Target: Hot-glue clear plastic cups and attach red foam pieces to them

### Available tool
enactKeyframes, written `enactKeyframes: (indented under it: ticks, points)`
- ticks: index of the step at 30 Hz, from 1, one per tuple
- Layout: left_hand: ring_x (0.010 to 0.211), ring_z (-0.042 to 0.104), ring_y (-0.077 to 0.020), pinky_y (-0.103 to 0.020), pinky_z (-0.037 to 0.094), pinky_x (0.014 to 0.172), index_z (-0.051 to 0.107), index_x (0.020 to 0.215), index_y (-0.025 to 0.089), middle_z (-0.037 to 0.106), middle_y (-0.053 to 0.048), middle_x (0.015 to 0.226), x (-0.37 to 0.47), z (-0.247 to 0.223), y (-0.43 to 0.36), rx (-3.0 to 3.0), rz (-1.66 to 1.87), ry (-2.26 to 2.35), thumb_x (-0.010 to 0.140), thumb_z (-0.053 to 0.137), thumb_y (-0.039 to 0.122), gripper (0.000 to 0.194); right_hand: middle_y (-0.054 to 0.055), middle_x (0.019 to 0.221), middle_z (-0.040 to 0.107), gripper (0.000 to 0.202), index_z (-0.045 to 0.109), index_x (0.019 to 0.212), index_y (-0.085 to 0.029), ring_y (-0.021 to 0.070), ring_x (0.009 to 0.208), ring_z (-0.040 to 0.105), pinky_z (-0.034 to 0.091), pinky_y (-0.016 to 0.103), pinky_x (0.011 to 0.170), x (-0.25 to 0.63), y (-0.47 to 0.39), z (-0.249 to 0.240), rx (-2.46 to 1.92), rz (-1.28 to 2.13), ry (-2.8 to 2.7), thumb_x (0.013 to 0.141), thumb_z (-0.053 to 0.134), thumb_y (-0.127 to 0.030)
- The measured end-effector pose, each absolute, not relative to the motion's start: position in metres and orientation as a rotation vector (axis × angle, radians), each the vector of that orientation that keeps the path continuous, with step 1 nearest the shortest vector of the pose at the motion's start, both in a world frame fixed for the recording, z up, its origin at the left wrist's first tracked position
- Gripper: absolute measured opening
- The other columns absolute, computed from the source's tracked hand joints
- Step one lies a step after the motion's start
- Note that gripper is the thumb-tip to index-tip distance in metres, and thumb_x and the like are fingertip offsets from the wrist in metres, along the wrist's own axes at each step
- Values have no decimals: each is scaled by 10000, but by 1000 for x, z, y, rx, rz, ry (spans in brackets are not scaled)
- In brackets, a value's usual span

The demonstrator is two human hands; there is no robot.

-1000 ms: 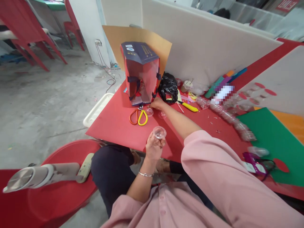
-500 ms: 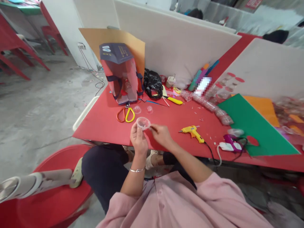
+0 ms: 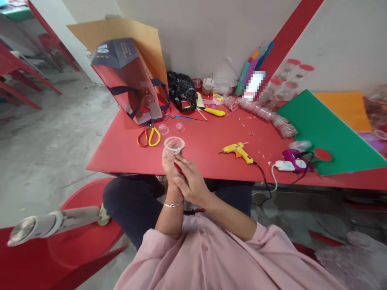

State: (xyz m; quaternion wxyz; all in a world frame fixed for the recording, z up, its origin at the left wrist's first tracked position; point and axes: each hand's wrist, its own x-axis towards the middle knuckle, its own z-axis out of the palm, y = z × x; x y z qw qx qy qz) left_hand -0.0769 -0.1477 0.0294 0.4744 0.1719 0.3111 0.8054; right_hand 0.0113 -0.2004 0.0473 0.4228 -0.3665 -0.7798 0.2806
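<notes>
My left hand point(image 3: 168, 164) is closed around a small clear plastic cup point(image 3: 174, 150) with its mouth facing up, just over the front edge of the red table. Against the palm side of the left hand lies my right hand point(image 3: 193, 183), its fingers stretched out below the cup. A bit of red shows between the two hands; I cannot tell whether it is an object or the tabletop. Beyond the cup are two small clear domed pieces point(image 3: 179, 127) and scissors point(image 3: 149, 136) with one red and one yellow handle.
A yellow glue gun point(image 3: 238, 152) lies to the right, its cord running past a purple-and-white power adapter point(image 3: 294, 161). Farther back are a yellow cutter point(image 3: 214, 112), a black plastic bag point(image 3: 182, 92), a paper bag point(image 3: 123, 76) and stacked clear cups point(image 3: 269, 114). A green sheet point(image 3: 329, 137) covers the right side.
My right hand has moved in from the cup's right side onto the left hand, its fingers now stretched out. The cup stays in the left hand. The view has shifted slightly.
</notes>
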Motion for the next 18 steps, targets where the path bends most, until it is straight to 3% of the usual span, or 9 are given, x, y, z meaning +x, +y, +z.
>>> enactKeyframes:
  ticks: [2, 4, 9, 14, 16, 18]
  points:
    - [1022, 705, -187, -399, 503, 1078, 711, 1107, 201, 716, -68, 1092, -74, 32, -150, 482, 1991, 752, 918, 646, 540, 393, 147, 1582, 467, 604, 433, 1548, -185, 284, 1481, 417, 337, 542, 1232, 8, -203, 42, -896, 679, -2017, 1005, 534, -429]
    - [1037, 698, -188, -392, 519, 1052, 700, 1100, 203, 709, -75, 1119, -72, 30, -150, 539, 2038, 829, 924, 650, 510, 357, 117, 1559, 505, 535, 451, 1541, -220, 250, 1461, 456, 358, 500, 1232, 6, -207, 37, -903, 748, -1972, 1035, 481, -393]
    - [919, 700, -170, -355, 566, 919, 682, 1089, 191, 704, -62, 1012, -64, 15, -147, 684, 2137, 1169, 921, 668, 484, 338, 59, 1265, 736, 356, 705, 1267, -267, 205, 1169, 693, 539, 370, 1042, 29, -210, 33, -1000, 990, -1667, 1063, 432, -369]
    - [798, 688, -130, -289, 574, 790, 697, 1101, 200, 699, -34, 937, -74, 3, -143, 809, 2037, 1159, 878, 741, 416, 314, 32, 870, 779, 352, 776, 959, -239, 214, 818, 726, 564, 313, 771, 65, -174, 23, -1385, 922, -1622, 984, 569, -522]
    - [804, 686, -138, -280, 575, 748, 695, 1152, 208, 696, -40, 955, -84, 1, -145, 909, 1945, 1199, 858, 763, 396, 355, 35, 872, 778, 339, 776, 985, -247, 221, 818, 718, 551, 318, 775, 73, -150, 15, -1523, 819, -1702, 966, 594, -533]
    - [844, 682, -146, -289, 581, 766, 700, 1187, 217, 682, -48, 1016, -92, -1, -148, 1043, 1852, 1282, 832, 784, 385, 401, 52, 1007, 784, 283, 769, 1066, -255, 234, 916, 721, 543, 337, 840, 78, -129, 7, -1554, 747, -1839, 964, 618, -471]
